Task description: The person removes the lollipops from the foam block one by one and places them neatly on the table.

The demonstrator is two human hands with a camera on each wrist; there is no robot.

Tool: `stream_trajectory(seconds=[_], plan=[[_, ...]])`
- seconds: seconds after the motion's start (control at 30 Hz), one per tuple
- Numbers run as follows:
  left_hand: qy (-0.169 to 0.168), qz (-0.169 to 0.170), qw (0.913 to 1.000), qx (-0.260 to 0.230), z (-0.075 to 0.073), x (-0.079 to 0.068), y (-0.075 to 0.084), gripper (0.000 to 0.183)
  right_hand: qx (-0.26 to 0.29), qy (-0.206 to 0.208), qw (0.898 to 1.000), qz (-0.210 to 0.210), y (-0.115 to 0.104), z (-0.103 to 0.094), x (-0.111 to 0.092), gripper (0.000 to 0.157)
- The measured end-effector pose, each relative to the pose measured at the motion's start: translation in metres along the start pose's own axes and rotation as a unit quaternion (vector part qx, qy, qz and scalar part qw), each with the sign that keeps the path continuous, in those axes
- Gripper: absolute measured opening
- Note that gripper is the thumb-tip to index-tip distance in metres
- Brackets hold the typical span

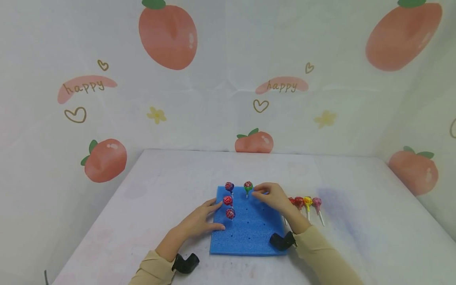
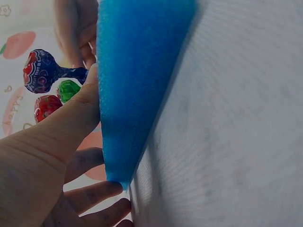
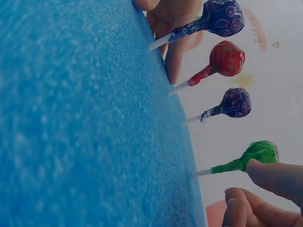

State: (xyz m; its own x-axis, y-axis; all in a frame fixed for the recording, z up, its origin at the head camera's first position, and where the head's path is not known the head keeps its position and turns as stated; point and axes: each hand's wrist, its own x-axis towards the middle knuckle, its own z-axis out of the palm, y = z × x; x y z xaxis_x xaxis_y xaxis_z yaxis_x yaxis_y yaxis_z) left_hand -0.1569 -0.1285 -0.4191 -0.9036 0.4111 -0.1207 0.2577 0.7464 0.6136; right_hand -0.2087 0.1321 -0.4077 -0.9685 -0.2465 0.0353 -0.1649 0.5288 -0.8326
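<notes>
A blue foam board (image 1: pixel 263 237) with small holes lies on the table. Along its left side stand three lollipops: a blue-purple one (image 1: pixel 229 186) at the back, a red one (image 1: pixel 228 200) and a blue one (image 3: pixel 222 18) in front. A green lollipop (image 1: pixel 247 185) stands upright by the back edge, its stick in the foam. Beside it is my right hand (image 1: pixel 272 196); in the right wrist view the thumb (image 3: pixel 272 177) overlaps the candy, with a gap between thumb and forefinger. My left hand (image 1: pixel 197 221) rests at the board's left edge, fingers spread, thumb on top.
Several more lollipops, among them a yellow one (image 1: pixel 307 202) and a pink one (image 1: pixel 316 202), lie on the white table (image 1: pixel 356 237) right of the board, partly behind my right forearm. A printed cloth (image 1: pixel 213 111) hangs behind the table.
</notes>
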Motion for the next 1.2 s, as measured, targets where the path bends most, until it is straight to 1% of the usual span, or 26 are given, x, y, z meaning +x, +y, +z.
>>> stream_trajectory(seconds=[0.2,0.27,0.37,0.47,0.7,0.87,1.2], plan=[[0.0,0.001,1.0,0.002,0.0,0.0,0.0,0.077,0.034,-0.01,0.999,0.027,-0.003,0.008,0.004,0.034],[0.001,0.003,1.0,0.004,0.0,0.001,0.0,0.077,0.046,-0.01,0.998,0.029,-0.003,0.01,0.006,0.035],[0.002,0.007,0.9999,0.008,0.0,0.001,-0.001,0.076,0.053,-0.014,0.998,0.02,-0.003,0.013,0.009,0.033],[0.002,0.009,0.9999,0.007,0.0,0.001,-0.001,0.076,0.053,-0.017,0.998,0.017,-0.002,0.016,0.011,0.027],[0.003,0.014,0.9999,0.006,0.0,0.001,-0.002,0.076,0.055,-0.022,0.998,0.023,-0.003,0.021,0.011,0.02],[0.003,0.02,0.9998,0.004,0.0,0.001,-0.002,0.076,0.062,-0.018,0.998,0.015,-0.005,0.021,0.01,0.02],[0.001,0.013,0.9999,0.007,0.001,0.002,-0.003,0.077,0.073,-0.017,0.997,-0.004,-0.007,0.019,0.009,0.021]])
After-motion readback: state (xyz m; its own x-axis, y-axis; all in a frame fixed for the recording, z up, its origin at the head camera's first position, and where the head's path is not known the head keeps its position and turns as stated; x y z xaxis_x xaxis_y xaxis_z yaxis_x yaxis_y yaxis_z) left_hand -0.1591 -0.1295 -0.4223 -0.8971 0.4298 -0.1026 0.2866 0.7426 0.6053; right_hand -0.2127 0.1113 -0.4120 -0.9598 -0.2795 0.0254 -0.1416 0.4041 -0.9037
